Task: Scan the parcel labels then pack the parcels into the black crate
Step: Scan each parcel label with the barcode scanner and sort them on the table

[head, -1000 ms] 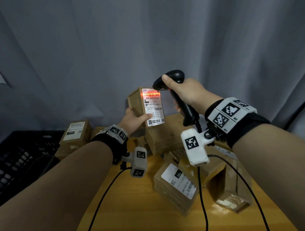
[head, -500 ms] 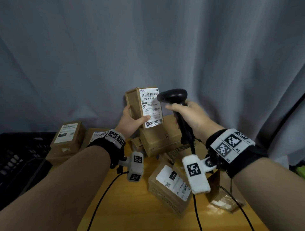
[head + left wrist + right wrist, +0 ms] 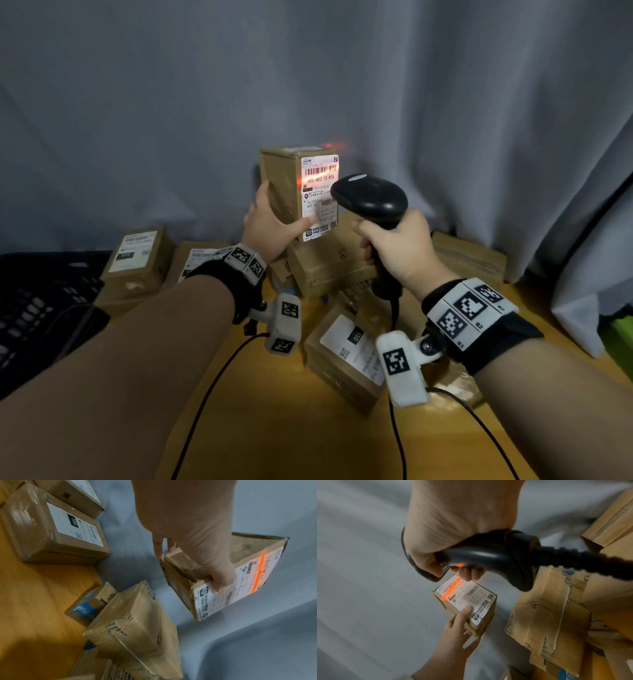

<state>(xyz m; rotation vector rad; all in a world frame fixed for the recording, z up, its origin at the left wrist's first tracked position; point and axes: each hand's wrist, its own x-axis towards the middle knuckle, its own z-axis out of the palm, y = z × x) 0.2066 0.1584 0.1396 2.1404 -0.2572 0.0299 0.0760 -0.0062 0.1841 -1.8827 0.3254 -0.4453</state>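
Note:
My left hand (image 3: 270, 228) grips a small brown parcel (image 3: 286, 185) upright above the pile, thumb across its white label (image 3: 320, 197). An orange-red scan line lies over the label's barcode (image 3: 320, 170). My right hand (image 3: 399, 246) is wrapped round the handle of a black barcode scanner (image 3: 371, 198), whose head sits close in front of the label. In the left wrist view the parcel (image 3: 223, 574) shows the glowing line on its label (image 3: 240, 586). In the right wrist view the scanner (image 3: 488, 557) points down at the parcel (image 3: 467, 604). The black crate (image 3: 37, 308) stands at the left edge.
Several more brown parcels lie on the wooden table (image 3: 308, 435): a labelled parcel (image 3: 346, 356) near my right wrist, a big box (image 3: 325, 267) under the held one, two boxes (image 3: 140, 260) by the crate. A grey curtain (image 3: 308, 85) hangs behind. Cables trail across the table.
The scan line, off half a second ago, is lit again on the barcode. The scanner has swung from the label's upper right to directly in front of its lower half.

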